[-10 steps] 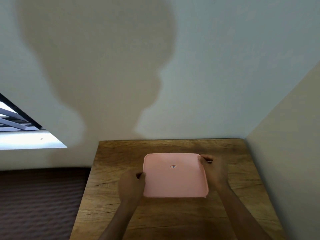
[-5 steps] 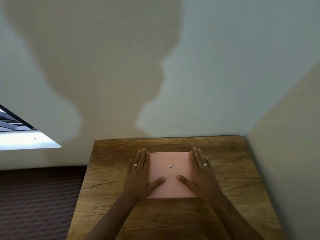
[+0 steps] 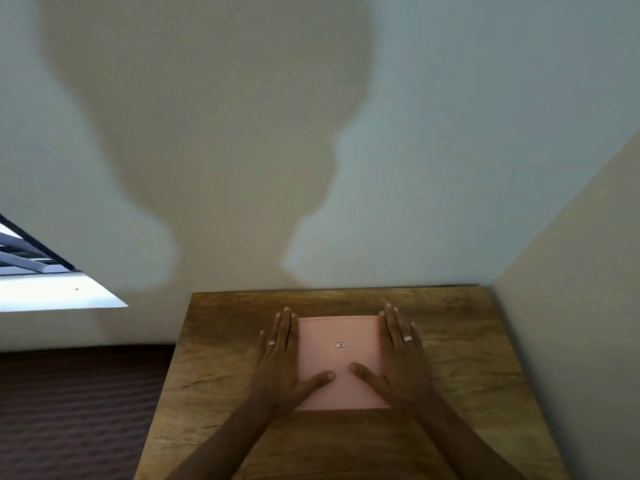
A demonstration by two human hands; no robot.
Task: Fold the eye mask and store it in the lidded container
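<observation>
A pink square lid (image 3: 337, 362) covers the container on the wooden table (image 3: 450, 393); a small label marks its middle. My left hand (image 3: 282, 362) lies flat on the lid's left side, fingers straight, thumb pointing inward. My right hand (image 3: 398, 358) lies flat on the right side the same way. Each hand wears a ring. The container's body and the eye mask are hidden under the lid.
The table stands in a corner, with a pale wall behind and a beige wall (image 3: 571, 323) close on the right. A dark ribbed surface (image 3: 69, 410) lies lower on the left. A window (image 3: 34, 271) shows at the far left.
One second ago both hands gripped the lid by its left and right edges. They then flattened onto its top, and have stayed pressed there since.
</observation>
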